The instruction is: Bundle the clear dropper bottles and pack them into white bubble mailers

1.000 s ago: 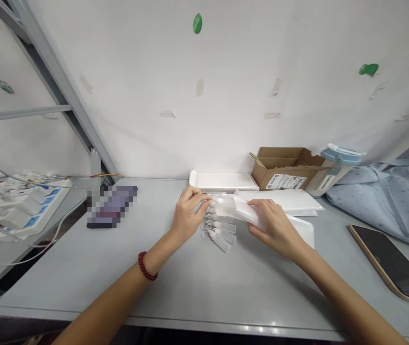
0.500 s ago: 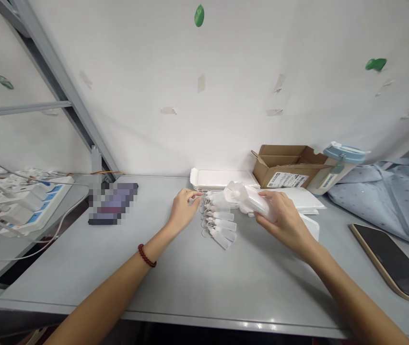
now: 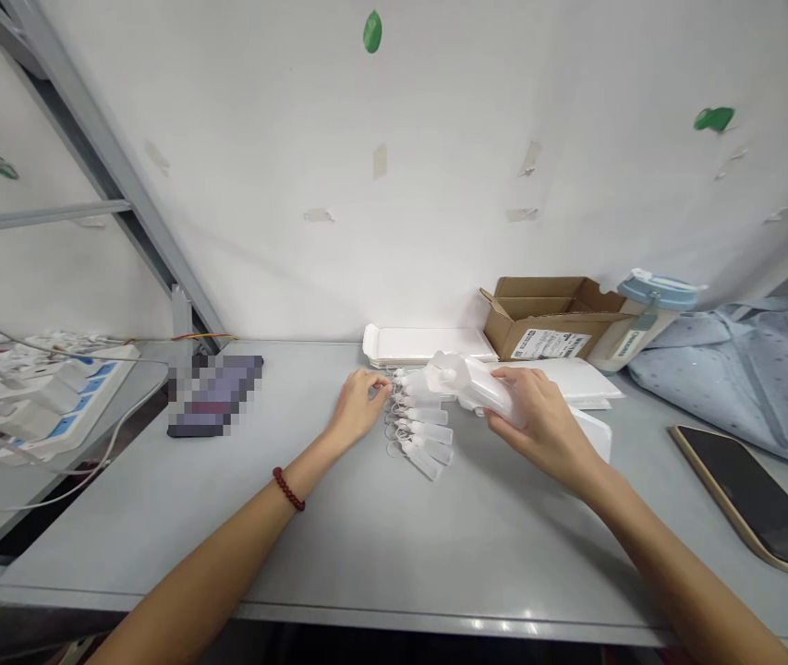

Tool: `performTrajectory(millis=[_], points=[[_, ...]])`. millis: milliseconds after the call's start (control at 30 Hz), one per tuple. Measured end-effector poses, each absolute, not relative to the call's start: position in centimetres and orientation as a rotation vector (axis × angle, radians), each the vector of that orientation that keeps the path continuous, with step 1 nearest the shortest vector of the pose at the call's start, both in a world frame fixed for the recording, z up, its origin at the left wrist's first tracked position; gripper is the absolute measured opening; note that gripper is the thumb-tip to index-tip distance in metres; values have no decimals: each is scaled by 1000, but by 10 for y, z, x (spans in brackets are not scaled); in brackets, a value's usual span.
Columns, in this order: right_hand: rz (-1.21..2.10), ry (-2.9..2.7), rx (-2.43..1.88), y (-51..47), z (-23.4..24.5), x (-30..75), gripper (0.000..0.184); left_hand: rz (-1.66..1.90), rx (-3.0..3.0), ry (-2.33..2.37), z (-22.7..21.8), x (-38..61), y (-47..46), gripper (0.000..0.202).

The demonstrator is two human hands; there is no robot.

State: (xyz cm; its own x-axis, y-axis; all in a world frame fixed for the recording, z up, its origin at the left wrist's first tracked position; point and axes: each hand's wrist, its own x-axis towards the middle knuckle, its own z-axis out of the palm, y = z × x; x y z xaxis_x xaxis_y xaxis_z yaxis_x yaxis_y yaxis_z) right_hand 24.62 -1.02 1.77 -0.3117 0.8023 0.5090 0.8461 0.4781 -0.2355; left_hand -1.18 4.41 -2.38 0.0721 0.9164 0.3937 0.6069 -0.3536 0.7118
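Note:
Several translucent white key tags (image 3: 430, 432) with metal rings lie fanned in a column on the grey table. My left hand (image 3: 358, 406), with a dark red bead bracelet (image 3: 288, 489) at its wrist, pinches a key ring at the column's far end; the fingertips partly cover it. My right hand (image 3: 539, 420) is wrapped round a translucent white plastic piece (image 3: 487, 386) with a flared, wavy end. That end hangs over the far tags and hides part of them. Whether it touches them I cannot tell.
Behind the tags lie a flat white box (image 3: 428, 344) and white sheets (image 3: 560, 380). An open cardboard box (image 3: 546, 323), a blue-lidded cup (image 3: 633, 332), a blue bag (image 3: 726, 379) and a phone (image 3: 754, 499) are rightward. A power strip (image 3: 81, 406) with cables lies left.
My left thumb and forefinger have closed together at the ring end of the tags. The right hand keeps its hold on the plastic piece. The whole view has shifted slightly.

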Motion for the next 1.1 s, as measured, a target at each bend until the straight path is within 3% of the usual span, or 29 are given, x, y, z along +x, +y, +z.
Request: performTrajectory(millis=[500, 1100], points=[[-85, -2162, -1366, -8, 18, 247, 33, 1437, 1552, 1452, -11, -20, 45, 16], [-102, -2187, -1390, -7, 15, 248, 34, 1374, 1860, 1355, -21, -9, 40, 11]])
